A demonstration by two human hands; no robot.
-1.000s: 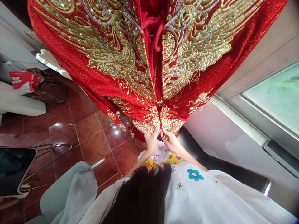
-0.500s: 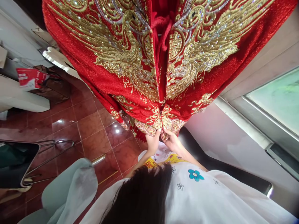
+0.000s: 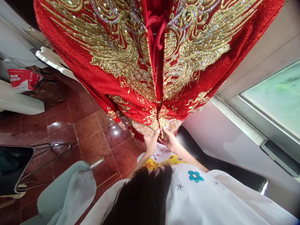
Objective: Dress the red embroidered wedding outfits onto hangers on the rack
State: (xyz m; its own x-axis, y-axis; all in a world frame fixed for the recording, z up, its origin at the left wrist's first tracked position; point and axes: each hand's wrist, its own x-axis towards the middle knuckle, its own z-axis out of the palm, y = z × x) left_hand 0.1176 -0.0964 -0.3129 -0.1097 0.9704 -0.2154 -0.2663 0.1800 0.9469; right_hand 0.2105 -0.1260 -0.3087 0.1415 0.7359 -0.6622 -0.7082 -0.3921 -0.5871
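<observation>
A red jacket point(image 3: 93, 79) with gold bird embroidery and shiny beads hangs in front of me and fills the upper middle. Down its centre runs the front opening, with a knotted red cord point(image 3: 160, 31) near the top. At the bottom, my left hand point(image 3: 151, 143) pinches the patterned hem on the left side of the opening. Close beside it, my right hand point(image 3: 170, 140) grips the hem on the right side, thumb on top. The fingers under the cloth are mostly hidden.
A pale green chair point(image 3: 67, 187) stands at lower left, near a black chair with metal legs point(image 3: 14, 168). Farther back are a red-and-white package point(image 3: 24, 79) and a brown bag point(image 3: 52, 90). To the right are a black seat point(image 3: 211, 165) and a metal-framed window point(image 3: 278, 93).
The view has shifted slightly, so the jacket and room appear a little farther left. My right fingers have shifted slightly at the hem; both hands stay on it.
</observation>
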